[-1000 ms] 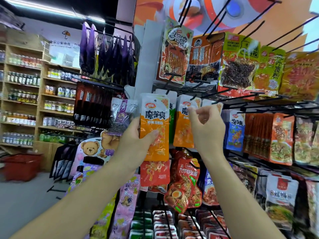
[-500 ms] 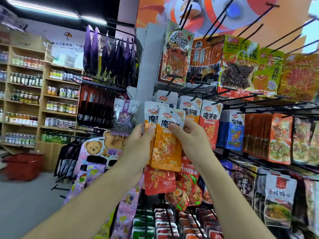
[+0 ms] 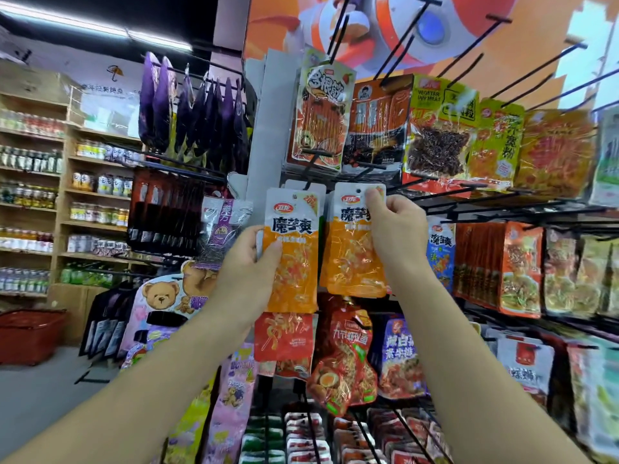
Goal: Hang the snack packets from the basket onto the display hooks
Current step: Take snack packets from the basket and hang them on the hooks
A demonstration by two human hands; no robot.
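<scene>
Right hand (image 3: 397, 229) pinches the top right corner of one orange packet (image 3: 355, 249), thumb and fingertips clamped right next to its hang hole (image 3: 359, 190). Half a second ago both hands were bunched together lower down, peeling that packet off the pile. Now it's split off and lifted to the middle row of the display rack (image 3: 502, 204), near the rack's left edge, in front of matching packets already hanging there. Can't tell if it's threaded on yet, but my guess is not quite, so one more is about to go up. Left hand (image 3: 249, 262) grips the remaining stack (image 3: 291, 262) just beside it, forearm reaching up. Over on the floor, far left, sits the red basket (image 3: 30, 333).
</scene>
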